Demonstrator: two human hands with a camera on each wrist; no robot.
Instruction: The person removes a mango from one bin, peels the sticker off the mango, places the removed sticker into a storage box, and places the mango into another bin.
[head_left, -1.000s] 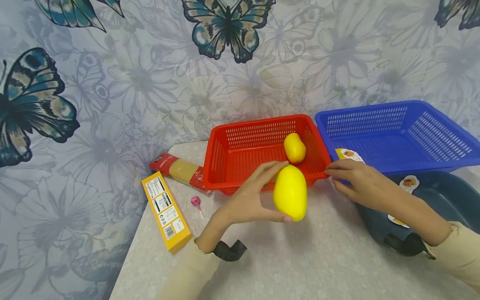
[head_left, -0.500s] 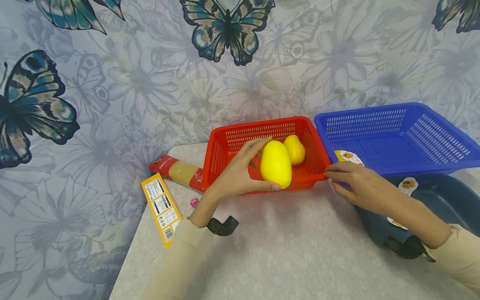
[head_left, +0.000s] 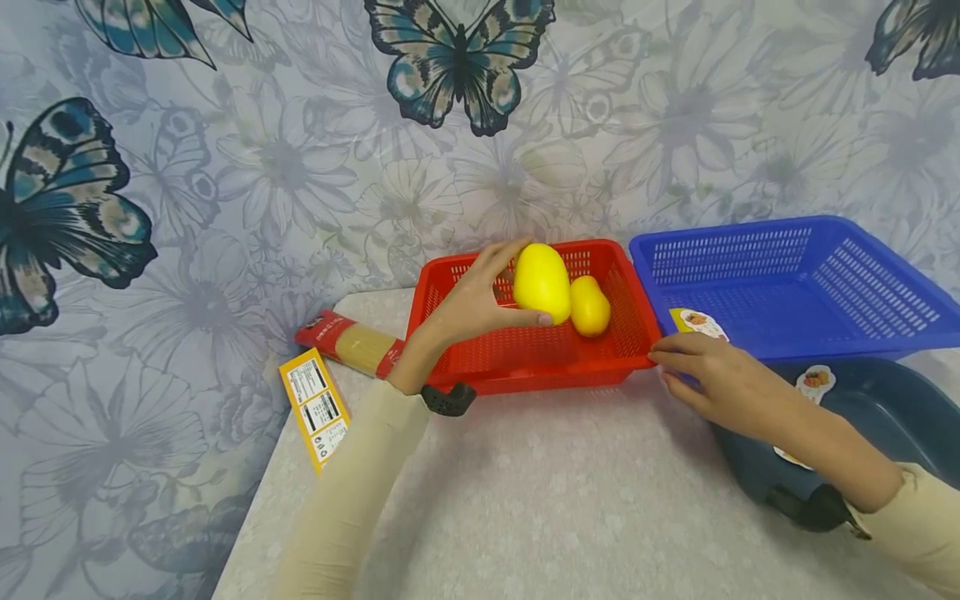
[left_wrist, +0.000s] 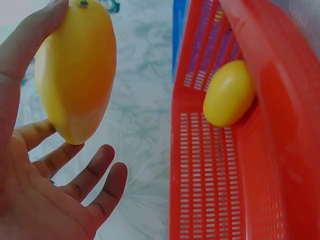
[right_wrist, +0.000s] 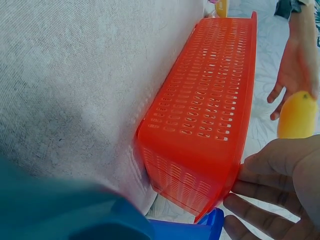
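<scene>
One mango (head_left: 542, 285), pinched by the left hand (head_left: 472, 307), hangs over the red basket (head_left: 536, 379), just right of that palm (the right hand (head_left: 723, 379) is way farther off, relaxed fingers just touching the rim). Long axis runs up-down in the left wrist view, stem end by the thumb, narrower end toward the fingers.

The left hand (head_left: 474, 303) partly hides the red basket (head_left: 540, 379), a sleeve (head_left: 356, 492) the yellow box (head_left: 313, 404)
</scene>
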